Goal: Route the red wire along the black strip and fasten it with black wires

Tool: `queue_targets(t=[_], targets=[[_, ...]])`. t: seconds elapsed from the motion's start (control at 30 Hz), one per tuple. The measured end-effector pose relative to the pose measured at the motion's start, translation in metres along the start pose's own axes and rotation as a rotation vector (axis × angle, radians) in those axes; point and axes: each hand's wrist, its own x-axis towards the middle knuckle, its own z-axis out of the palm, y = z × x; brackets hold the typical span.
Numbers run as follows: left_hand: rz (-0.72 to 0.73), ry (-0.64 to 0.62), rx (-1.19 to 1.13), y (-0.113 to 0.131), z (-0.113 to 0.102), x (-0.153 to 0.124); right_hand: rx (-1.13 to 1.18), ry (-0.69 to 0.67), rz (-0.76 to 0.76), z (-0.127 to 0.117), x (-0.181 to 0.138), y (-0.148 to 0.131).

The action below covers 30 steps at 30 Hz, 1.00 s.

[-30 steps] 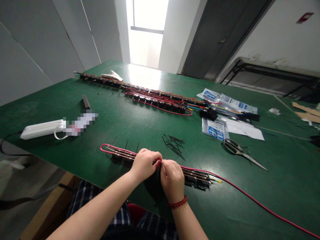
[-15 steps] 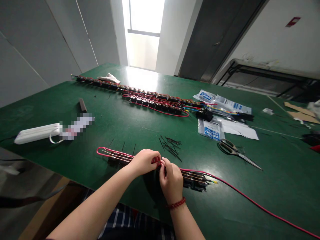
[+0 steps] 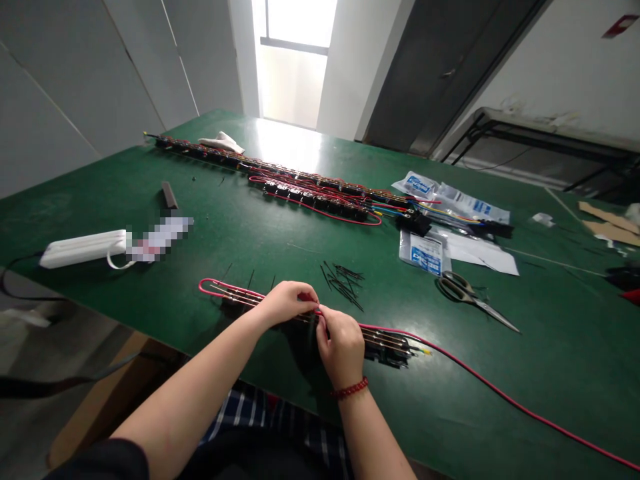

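Note:
In front of me lies a black strip of blocks (image 3: 390, 348) with thin metal rods along its top. A red wire (image 3: 500, 395) runs along it, loops back at the left end and trails off to the lower right. My left hand (image 3: 286, 301) is closed in a pinch at the middle of the strip, on the red wire. Fingertip to fingertip with it, my right hand (image 3: 343, 339) also pinches the wire; a bead bracelet is on its wrist. The fingers hide the exact spot. Several thin black ties stick up from the strip's left part.
Loose black cable ties (image 3: 344, 285) lie just beyond my hands. Scissors (image 3: 457, 288) rest at the right, near printed plastic bags (image 3: 425, 253). A long wired strip (image 3: 220, 157) crosses the far table. A white power strip (image 3: 83, 248) lies left.
My view has shifted a little, so the table sits slightly higher in the picture. My fingers have drawn closer together at the same place on the wire.

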Motion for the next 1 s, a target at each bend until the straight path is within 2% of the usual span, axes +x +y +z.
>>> queue_targets(t=[0.23,0.37,0.53,1.0], targets=[[0.007,0.048,-0.08,-0.0049,0.0017,-0.0017,-0.001,-0.023,0.021,0.0004,-0.0001,-0.0021],[0.043,0.075,-0.009,-0.0041,0.0034,-0.0051,-0.024,-0.036,0.007,0.0005,0.0012,-0.0026],[0.022,0.118,0.083,-0.0035,0.0081,-0.007,-0.04,-0.047,0.004,0.0011,0.0022,-0.0019],[-0.025,0.129,0.123,-0.0036,0.01,-0.0053,-0.022,-0.046,0.003,0.0021,0.003,-0.0027]])
